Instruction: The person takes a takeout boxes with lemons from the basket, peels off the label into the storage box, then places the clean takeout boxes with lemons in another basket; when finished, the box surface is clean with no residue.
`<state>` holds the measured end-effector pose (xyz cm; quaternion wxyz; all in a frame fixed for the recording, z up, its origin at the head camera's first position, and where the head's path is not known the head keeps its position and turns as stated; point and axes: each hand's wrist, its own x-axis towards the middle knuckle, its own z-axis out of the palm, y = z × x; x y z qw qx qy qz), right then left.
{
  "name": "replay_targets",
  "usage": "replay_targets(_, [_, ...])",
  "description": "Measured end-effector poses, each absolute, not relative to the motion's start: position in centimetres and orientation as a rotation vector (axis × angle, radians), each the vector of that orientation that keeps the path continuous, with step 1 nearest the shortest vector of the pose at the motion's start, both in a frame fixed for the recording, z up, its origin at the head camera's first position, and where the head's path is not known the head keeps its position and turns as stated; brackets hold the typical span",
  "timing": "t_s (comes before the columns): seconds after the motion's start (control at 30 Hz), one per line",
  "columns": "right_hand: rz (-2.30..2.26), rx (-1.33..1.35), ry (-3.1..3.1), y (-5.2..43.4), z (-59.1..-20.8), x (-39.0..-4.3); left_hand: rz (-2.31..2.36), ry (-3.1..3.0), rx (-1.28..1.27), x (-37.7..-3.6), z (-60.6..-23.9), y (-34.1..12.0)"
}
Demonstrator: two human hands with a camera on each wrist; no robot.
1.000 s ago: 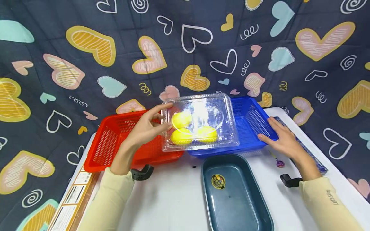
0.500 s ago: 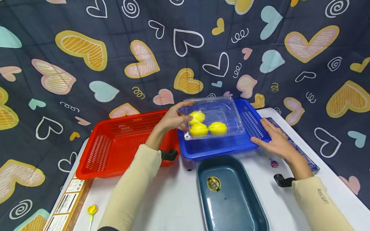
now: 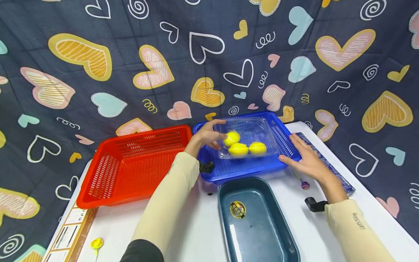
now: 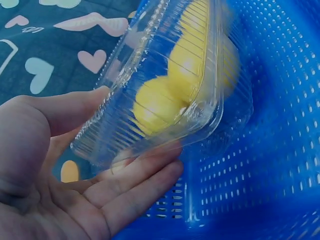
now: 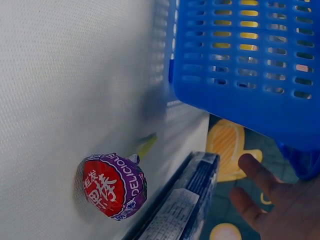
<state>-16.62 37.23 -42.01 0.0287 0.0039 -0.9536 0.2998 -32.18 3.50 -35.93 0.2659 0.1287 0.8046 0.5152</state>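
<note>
Where the left hand [image 3: 207,137] grips one clear box [image 3: 248,140], three lemons [image 3: 238,149] sit.

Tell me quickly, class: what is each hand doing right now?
Left hand: holds the clear box of lemons over the blue basket.
Right hand: open, flat against that basket's right side.

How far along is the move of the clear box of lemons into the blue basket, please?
Nearly done: the clear box with three lemons sits inside the blue basket. The left hand grips its edge; the right hand steadies the basket's rim. Only letting go seems left.
</note>
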Motion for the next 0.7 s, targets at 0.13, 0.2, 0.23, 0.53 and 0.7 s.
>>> replay_targets(0.13, [0.93,0.015,-2.946,37.1,-41.9,-16.6,1.378,2.167,0.356,-32.1,-36.2,3.7])
replay_targets(0.2, [0.94,0.013,-2.95,37.1,-41.8,-16.6,1.374,2.161,0.358,-32.1,-36.3,3.7])
replay_targets(0.23, [0.944,0.011,-2.95,37.1,-41.8,-16.6,1.37,2.16,0.357,-32.0,-36.4,3.8])
replay_targets(0.53, [1.006,0.015,-2.947,37.2,-41.9,-16.6,1.269,2.192,0.338,-32.2,-37.3,3.6])
replay_targets(0.7, [1.009,0.018,-2.945,37.2,-42.0,-16.5,1.179,2.252,0.373,-31.9,-37.2,3.5])
